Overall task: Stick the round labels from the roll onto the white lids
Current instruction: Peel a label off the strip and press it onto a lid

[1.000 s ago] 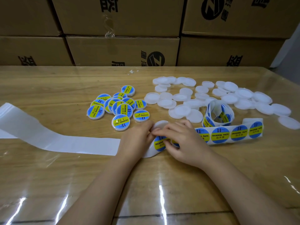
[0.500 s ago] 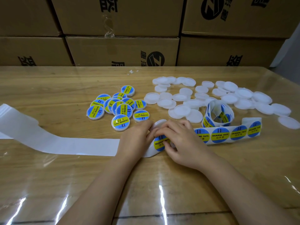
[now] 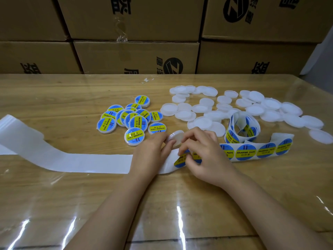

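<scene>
**A:** Wooden table (image 3: pixel 54 98) under glossy clear film, printed cardboard boxes (image 3: pixel 137 56) stacked behind. What are the hands doing?

**B:** The left hand (image 3: pixel 153 150) pinches a white lid (image 3: pixel 175 138), tipped up on its edge just beyond the label strip (image 3: pixel 252 152). The right hand (image 3: pixel 203 156) has curled fingers down on the strip, nipping the edge of the leading label (image 3: pixel 180 160), a blue-and-yellow paper disc.

**A:** And the relation that matters?

**B:** That label sits right under the lid, almost touching it and closer to the right hand. The strip's long axis runs left to right, so I'd say the label only needs a short lift away from the strip onto the lid's flat face.

**A:** Further out?

**B:** Left of the strip trails the bare, shiny liner (image 3: pixel 72 161). Beyond the strip's left end lie the labelled lids (image 3: pixel 131 118). Beyond its right end are the loose coil (image 3: pixel 241 129) and a heap of blank lids (image 3: pixel 270 105), shallow rimmed plastic.
</scene>
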